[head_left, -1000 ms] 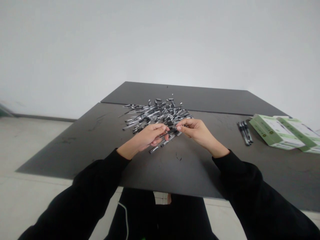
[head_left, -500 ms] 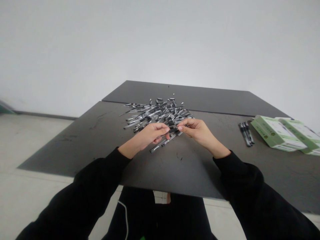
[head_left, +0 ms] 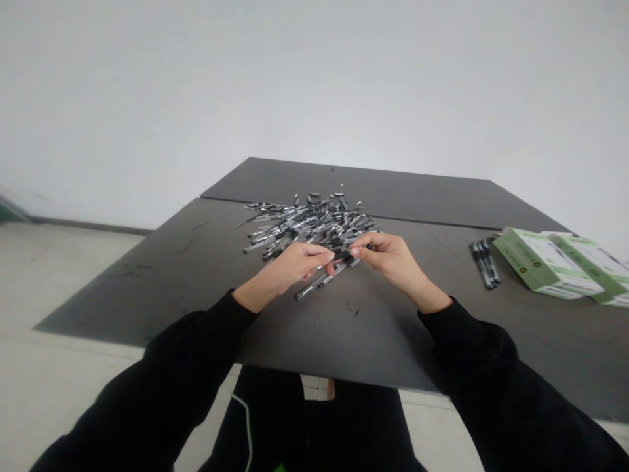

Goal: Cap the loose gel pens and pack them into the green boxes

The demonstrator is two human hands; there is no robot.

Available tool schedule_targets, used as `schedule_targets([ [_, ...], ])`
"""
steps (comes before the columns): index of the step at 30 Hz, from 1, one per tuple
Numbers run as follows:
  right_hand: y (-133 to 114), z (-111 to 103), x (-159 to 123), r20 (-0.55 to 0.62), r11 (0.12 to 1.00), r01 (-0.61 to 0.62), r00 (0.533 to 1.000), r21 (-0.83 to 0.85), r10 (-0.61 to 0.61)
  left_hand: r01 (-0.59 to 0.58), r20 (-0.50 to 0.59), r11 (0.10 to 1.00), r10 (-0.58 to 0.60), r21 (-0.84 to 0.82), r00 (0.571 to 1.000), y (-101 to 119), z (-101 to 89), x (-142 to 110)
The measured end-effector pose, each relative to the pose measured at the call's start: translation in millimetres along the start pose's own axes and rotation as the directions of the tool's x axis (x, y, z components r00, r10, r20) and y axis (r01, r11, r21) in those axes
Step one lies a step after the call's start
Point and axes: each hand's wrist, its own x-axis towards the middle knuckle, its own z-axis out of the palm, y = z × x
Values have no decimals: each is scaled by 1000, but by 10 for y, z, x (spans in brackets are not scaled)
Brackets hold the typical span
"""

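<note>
A loose heap of black and transparent gel pens (head_left: pixel 312 226) lies in the middle of the dark table top (head_left: pixel 147 292). At the heap's front edge, my left hand (head_left: pixel 295 265) and my right hand (head_left: pixel 388 259) face each other. Between their fingertips is a dark pen (head_left: pixel 341 254), pinched by both hands. Its exact grip is partly hidden by the fingers. A transparent pen (head_left: pixel 310 287) lies on the table just below my left fingers.
A small row of pens (head_left: pixel 484 263) lies to the right, next to green-and-white boxes (head_left: pixel 540 262). A second box (head_left: pixel 594 265) touches the first. The table is made of two dark panels, with a pale floor beyond its edges.
My hands stay close together at the heap's front edge, with only slight finger movement around the dark pen. The view has shifted slightly.
</note>
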Motion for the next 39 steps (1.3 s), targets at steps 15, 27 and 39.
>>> schedule_targets([
  [15,-8,-254,41,132,995,-16,991,94,4,-42,-134,997,50,66,990,-14,-81,46],
  [27,13,-48,29,-18,905,-67,996,420,82,-43,-43,999,44,19,998,67,-22,-11],
  [39,-1,-71,3,-11,927,-56,998,371,65,-15,-54,1000,15,-1,998,119,-13,-26],
])
